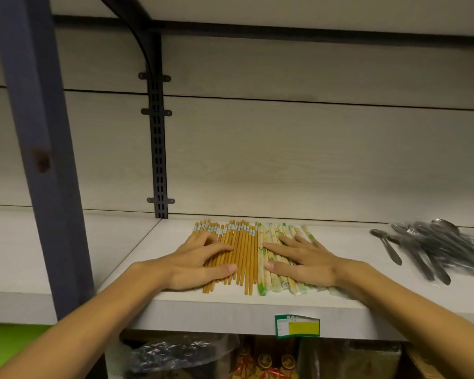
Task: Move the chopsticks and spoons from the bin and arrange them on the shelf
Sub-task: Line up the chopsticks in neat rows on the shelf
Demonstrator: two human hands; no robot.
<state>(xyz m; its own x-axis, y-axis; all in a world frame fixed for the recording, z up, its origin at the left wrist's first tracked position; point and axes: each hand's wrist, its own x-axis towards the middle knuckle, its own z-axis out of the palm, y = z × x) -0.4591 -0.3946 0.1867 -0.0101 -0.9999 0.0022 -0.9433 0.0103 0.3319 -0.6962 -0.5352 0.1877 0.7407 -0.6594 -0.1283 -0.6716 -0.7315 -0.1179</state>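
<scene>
Several brown wooden chopsticks (244, 250) lie side by side on the white shelf (175, 233), tips toward me. Just right of them lie several chopsticks in clear wrappers with green print (268, 239). My left hand (200, 262) rests flat on the brown chopsticks, fingers straight. My right hand (301, 259) lies flat on the wrapped ones, fingers spread. A pile of metal spoons (427, 250) lies on the shelf at the far right. The bin is out of view.
A blue-grey post (36, 149) stands at the left in front of the shelf. A black slotted bracket (158, 138) runs up the back wall. A green and yellow price label (297, 326) sits on the shelf edge. Bagged goods (181, 354) fill the shelf below.
</scene>
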